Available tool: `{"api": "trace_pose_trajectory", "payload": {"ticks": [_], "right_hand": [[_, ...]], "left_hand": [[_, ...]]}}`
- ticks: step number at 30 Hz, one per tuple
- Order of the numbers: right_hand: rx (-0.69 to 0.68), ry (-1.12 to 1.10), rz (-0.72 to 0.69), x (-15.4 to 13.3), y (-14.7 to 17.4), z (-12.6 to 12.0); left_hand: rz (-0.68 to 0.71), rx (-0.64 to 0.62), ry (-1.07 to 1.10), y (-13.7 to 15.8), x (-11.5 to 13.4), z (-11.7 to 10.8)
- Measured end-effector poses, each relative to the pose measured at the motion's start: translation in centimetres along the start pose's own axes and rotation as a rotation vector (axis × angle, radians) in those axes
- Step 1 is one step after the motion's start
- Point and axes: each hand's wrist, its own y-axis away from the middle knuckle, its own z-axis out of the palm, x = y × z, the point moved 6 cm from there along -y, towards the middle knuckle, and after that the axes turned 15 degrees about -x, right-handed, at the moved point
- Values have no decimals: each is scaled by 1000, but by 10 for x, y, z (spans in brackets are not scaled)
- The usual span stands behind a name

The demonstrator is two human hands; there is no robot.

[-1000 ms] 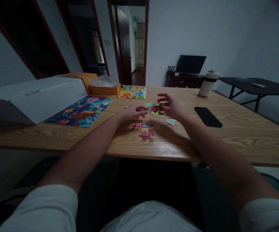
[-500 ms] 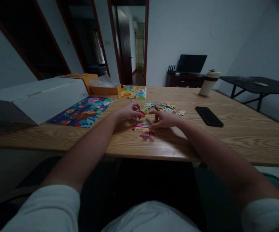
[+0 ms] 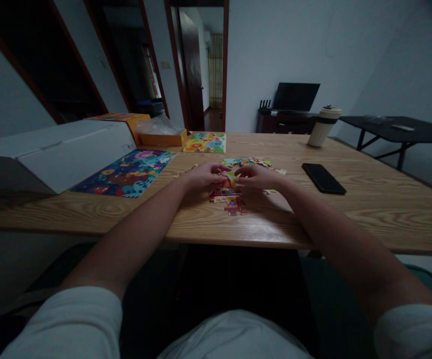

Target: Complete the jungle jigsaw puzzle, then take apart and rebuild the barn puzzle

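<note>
My left hand (image 3: 204,176) is closed, its fingertips pinching the left side of a red and yellow-green jigsaw puzzle piece (image 3: 228,178). From the other side my right hand (image 3: 258,176) grips the same piece or one joined to it; the fingers hide which. The piece is held just above a small joined section of puzzle (image 3: 232,204) with red, yellow and purple printing, lying flat on the table. Behind my hands spreads a pile of loose puzzle pieces (image 3: 246,162), partly hidden. One more loose piece (image 3: 270,191) lies under my right wrist.
A dark blue picture sheet (image 3: 126,172) lies left beside a long white box (image 3: 77,152). Farther back are an orange tray (image 3: 163,139) with clear plastic and a yellow picture sheet (image 3: 205,142). A black phone (image 3: 324,178) and a cream tumbler (image 3: 321,132) are on the right.
My right hand has left the joined section and moved up to the piece at my left fingertips. My hands are closer together. The joined section has shifted slightly right.
</note>
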Motion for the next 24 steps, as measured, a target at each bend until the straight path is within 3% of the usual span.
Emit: {"api": "trace_pose_trajectory", "payload": {"ticks": [7, 11, 15, 19, 24], "right_hand": [[81, -163, -141, 3, -4, -5], [106, -210, -67, 6, -3, -3], [126, -40, 7, 11, -8, 1], [116, 52, 36, 19, -15, 6], [118, -2, 18, 19, -13, 1]], "left_hand": [[71, 60, 2, -10, 3, 7], [93, 52, -60, -11, -1, 2], [66, 32, -244, -13, -8, 1], [33, 38, -383, -16, -14, -1], [0, 29, -412, -13, -12, -2]]}}
